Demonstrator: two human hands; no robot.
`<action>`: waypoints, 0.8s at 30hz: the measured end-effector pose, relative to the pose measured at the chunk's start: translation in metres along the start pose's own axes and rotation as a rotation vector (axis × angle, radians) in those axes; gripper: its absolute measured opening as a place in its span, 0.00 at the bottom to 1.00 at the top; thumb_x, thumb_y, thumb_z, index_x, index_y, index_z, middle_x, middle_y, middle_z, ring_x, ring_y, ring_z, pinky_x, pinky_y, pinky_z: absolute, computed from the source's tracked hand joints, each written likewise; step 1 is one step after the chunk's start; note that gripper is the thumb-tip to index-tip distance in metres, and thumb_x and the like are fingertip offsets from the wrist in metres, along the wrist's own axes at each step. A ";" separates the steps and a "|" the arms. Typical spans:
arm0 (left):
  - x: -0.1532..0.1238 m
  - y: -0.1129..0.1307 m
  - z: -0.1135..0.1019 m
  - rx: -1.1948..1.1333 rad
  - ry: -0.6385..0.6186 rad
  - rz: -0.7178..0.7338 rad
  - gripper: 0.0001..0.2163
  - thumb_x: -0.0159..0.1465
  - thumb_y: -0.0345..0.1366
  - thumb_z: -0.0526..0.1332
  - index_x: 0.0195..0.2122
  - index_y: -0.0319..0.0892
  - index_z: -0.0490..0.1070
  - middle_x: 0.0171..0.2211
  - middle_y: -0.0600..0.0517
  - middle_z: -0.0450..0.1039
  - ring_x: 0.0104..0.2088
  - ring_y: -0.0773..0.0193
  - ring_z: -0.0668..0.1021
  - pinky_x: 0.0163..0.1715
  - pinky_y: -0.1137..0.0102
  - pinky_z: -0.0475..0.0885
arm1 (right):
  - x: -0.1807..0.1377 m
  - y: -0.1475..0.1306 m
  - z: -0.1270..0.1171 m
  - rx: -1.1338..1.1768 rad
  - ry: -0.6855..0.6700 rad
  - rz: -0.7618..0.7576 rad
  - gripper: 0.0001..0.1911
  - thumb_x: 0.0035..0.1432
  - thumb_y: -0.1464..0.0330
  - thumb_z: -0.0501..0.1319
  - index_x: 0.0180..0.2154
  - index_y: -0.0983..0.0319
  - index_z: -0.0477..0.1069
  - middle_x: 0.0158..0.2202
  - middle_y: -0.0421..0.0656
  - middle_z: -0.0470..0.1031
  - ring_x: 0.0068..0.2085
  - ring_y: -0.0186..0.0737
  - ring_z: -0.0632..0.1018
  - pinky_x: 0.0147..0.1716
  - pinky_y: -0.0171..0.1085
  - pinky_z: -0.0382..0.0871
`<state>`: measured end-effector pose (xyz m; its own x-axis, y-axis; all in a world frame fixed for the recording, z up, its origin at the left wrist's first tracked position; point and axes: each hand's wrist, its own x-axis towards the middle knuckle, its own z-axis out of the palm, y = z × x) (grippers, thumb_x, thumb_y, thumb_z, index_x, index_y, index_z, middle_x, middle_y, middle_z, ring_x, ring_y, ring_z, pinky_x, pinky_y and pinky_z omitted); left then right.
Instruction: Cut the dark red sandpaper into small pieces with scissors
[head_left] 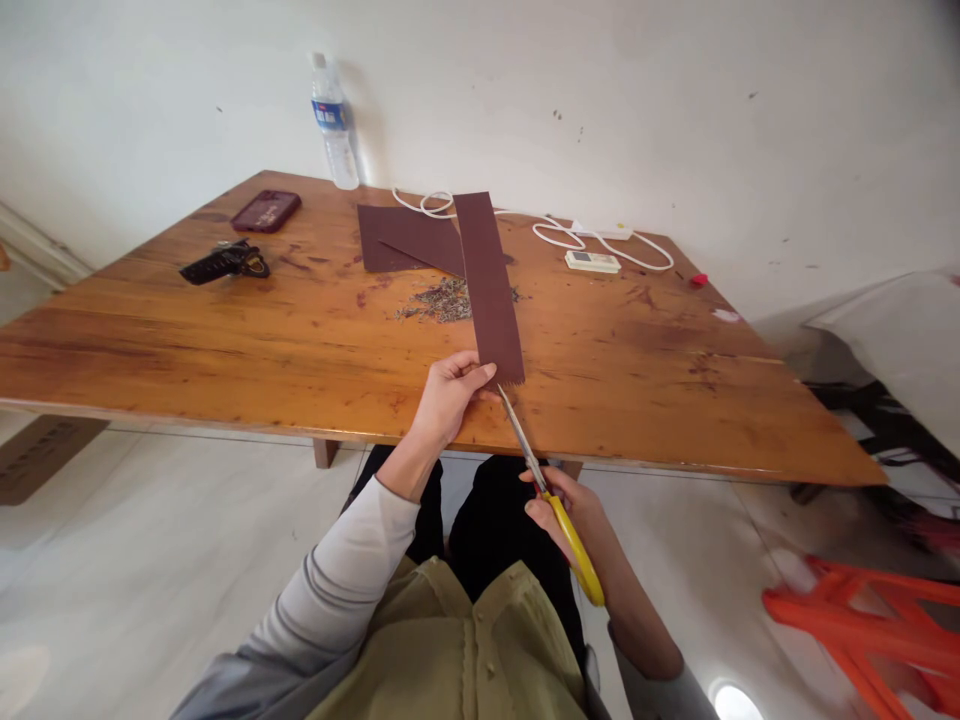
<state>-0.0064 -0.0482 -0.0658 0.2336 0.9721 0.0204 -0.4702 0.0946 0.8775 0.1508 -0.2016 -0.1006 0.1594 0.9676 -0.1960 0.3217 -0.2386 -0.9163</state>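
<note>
The left hand (pixel 448 395) pinches the near end of a long maroon strip (pixel 489 285), thumb on top, its grip closed on the sheet; the strip runs away from the person across the wooden surface (pixel 225 330), its near edge cut into a fine fringe; the right hand (pixel 574 515) is wrapped through the yellow handles of the scissors (pixel 551 495), grip tight on them; the blades point up and away, their tips right at the fringed edge, just beside the left thumb; whether the blades are parted cannot be told. Behind the strip lie more maroon sheets (pixel 401 240), overlapping; a little heap of clippings (pixel 442 300) sits just left of the strip. Farther back, a water bottle (pixel 332 125) stands upright by the wall; a dark phone (pixel 266 210) and a black bunch of keys (pixel 225 262) rest at the left; a white cable (pixel 555 235) curls beside a small white device (pixel 592 262) on the right; an orange stool (pixel 870 620) stands on the floor, well apart.
</note>
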 end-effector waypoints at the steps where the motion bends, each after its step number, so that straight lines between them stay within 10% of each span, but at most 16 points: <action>1: 0.000 0.000 0.000 -0.001 -0.001 0.001 0.10 0.46 0.38 0.74 0.27 0.39 0.79 0.28 0.53 0.77 0.24 0.71 0.73 0.23 0.74 0.76 | 0.000 0.000 0.000 -0.001 0.002 -0.002 0.16 0.47 0.61 0.66 0.39 0.59 0.77 0.24 0.35 0.65 0.24 0.35 0.65 0.26 0.35 0.60; 24: -0.001 0.002 0.000 0.000 -0.008 -0.020 0.11 0.46 0.39 0.74 0.27 0.39 0.78 0.27 0.54 0.76 0.23 0.71 0.73 0.23 0.73 0.76 | 0.002 0.005 -0.001 -0.094 0.000 -0.069 0.14 0.50 0.62 0.63 0.39 0.58 0.77 0.24 0.36 0.67 0.23 0.36 0.67 0.24 0.35 0.63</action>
<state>-0.0076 -0.0491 -0.0645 0.2502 0.9682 0.0065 -0.4656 0.1144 0.8776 0.1531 -0.2006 -0.1051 0.1335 0.9820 -0.1337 0.4176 -0.1781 -0.8910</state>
